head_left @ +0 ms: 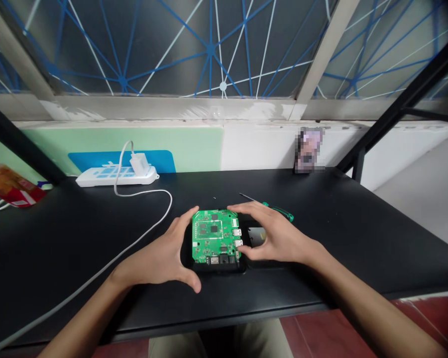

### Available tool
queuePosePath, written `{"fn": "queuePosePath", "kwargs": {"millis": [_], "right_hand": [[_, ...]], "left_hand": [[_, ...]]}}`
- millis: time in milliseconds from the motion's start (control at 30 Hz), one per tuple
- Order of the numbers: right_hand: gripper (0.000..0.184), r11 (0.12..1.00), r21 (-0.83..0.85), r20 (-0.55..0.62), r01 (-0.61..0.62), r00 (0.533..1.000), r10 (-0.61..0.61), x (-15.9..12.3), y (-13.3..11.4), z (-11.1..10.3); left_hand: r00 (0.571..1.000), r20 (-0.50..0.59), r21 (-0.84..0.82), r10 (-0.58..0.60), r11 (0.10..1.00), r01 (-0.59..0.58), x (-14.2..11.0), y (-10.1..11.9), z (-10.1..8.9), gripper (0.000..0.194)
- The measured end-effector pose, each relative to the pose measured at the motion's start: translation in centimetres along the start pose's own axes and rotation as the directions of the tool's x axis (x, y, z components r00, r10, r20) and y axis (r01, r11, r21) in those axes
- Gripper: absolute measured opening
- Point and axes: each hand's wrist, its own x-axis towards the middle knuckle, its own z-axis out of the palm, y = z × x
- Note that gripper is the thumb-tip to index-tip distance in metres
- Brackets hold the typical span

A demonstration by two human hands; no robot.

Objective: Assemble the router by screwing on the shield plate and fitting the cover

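A green circuit board lies in a black plastic case near the table's front edge, its ports facing me and to the right. My left hand rests beside the case, fingertips at its far left corner and thumb stretched out in front. On the other side, my right hand grips the board's right edge, with the thumb by the USB ports and the fingers at the far corner. Partly under that hand is a dark flat part with a metal plate. Behind it lies a screwdriver with a green handle.
A white power strip with a charger stands at the back left. Its white cable crosses the table on the left. A red and orange packet is at far left. A blurred phone-like object leans against the wall.
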Motion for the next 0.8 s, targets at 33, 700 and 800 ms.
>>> {"fn": "queuePosePath", "kwargs": {"millis": [33, 700, 800], "right_hand": [[0.072, 1.000, 0.000, -0.014, -0.009, 1.000, 0.009, 0.01, 0.08, 0.00], [0.078, 0.996, 0.074, -0.055, -0.056, 0.997, 0.060, -0.20, 0.37, 0.40], [0.077, 0.994, 0.085, -0.049, -0.066, 0.996, 0.070, -0.13, 0.26, 0.27]], "left_hand": [[1.000, 0.001, -0.049, -0.001, 0.999, 0.001, 0.03, 0.04, -0.01, 0.137], [0.966, -0.204, 0.021, 0.159, 0.987, -0.158, 0.49, 0.38, 0.51, 0.110], [0.969, -0.192, 0.074, 0.158, 0.987, -0.146, 0.44, 0.54, 0.47, 0.107]]}}
